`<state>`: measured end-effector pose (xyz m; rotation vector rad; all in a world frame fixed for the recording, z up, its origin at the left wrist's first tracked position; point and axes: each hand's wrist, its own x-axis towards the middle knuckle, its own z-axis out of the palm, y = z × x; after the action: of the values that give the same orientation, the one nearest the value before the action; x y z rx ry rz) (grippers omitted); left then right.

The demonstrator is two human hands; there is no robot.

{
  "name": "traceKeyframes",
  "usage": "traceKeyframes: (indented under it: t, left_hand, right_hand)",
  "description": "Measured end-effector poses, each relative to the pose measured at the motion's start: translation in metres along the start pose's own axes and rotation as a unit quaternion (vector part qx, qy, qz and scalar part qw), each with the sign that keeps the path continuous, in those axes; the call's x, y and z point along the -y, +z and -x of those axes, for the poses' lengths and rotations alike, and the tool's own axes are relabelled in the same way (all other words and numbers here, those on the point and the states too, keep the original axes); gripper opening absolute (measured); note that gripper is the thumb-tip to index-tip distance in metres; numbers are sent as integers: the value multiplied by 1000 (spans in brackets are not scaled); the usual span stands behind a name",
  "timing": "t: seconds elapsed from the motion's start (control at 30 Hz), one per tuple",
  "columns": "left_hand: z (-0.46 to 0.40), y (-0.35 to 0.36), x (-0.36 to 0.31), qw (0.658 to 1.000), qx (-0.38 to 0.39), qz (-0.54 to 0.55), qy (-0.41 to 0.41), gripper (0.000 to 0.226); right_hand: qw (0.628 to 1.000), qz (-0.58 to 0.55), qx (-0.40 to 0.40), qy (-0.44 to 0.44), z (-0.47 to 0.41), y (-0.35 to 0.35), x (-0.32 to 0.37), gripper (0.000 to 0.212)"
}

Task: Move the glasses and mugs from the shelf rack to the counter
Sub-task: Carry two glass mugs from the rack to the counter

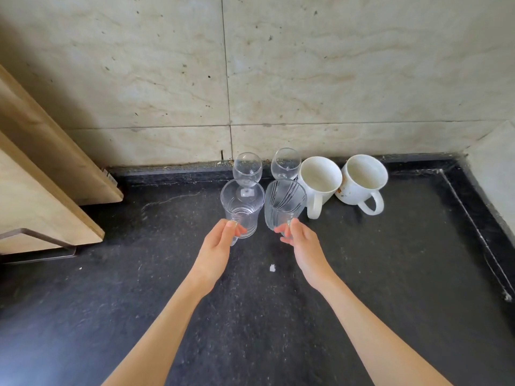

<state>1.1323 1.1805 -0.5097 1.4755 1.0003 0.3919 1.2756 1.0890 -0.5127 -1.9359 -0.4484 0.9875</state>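
Observation:
Two clear tumblers stand on the black counter (250, 316). My left hand (220, 246) grips the ringed tumbler (242, 204) near its base. My right hand (299, 243) grips the ribbed tumbler (284, 203) near its base. Behind them, against the wall, stand two stemmed wine glasses (247, 168) (286, 162). To their right are two white mugs (320, 181) (362, 179), handles pointing toward me.
Wooden shelf boards (41, 176) on a dark metal frame (39, 235) jut in from the left. A tiled wall (278, 79) backs the counter. A raised black rim (473, 218) runs along the counter's right side. A small white speck (272, 268) lies between my forearms.

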Motion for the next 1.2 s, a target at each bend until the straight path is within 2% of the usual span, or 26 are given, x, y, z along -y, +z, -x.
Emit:
traceKeyframes:
  t: [0.27, 0.5, 0.67, 0.7, 0.8, 0.87, 1.0, 1.1, 1.2]
  left_hand:
    - [-8, 4, -3, 1000, 7, -1, 5, 34]
    - [1, -2, -16, 999, 0, -26, -42, 29]
    - [32, -20, -20, 994, -11, -99, -43, 53]
    - [39, -26, -24, 992, -16, -124, -34, 58]
    - [59, -42, -45, 972, -8, -234, 36, 65]
    - [74, -51, -64, 944, -29, -315, 97, 71]
    - [118, -62, -103, 865, -132, -449, 182, 78]
    - [168, -60, -120, 823, -207, -496, 186, 74]
    - [230, -50, -117, 797, -275, -516, 149, 75]
  right_hand:
    - [1000, -12, -6, 10, -2, 0, 4, 39]
    - [999, 15, -44, 13, 9, -2, 9, 36]
    - [995, 98, -28, -19, 43, -17, 24, 22]
    - [992, 119, -17, -30, 53, -21, 29, 23]
    - [979, 172, 4, -111, 82, -31, 54, 50]
    - [957, 212, 10, -198, 97, -35, 74, 56]
    - [890, 287, 3, -354, 126, -41, 112, 64]
    - [817, 357, -9, -452, 158, -44, 125, 72]
    - [748, 399, -12, -530, 192, -44, 122, 81]
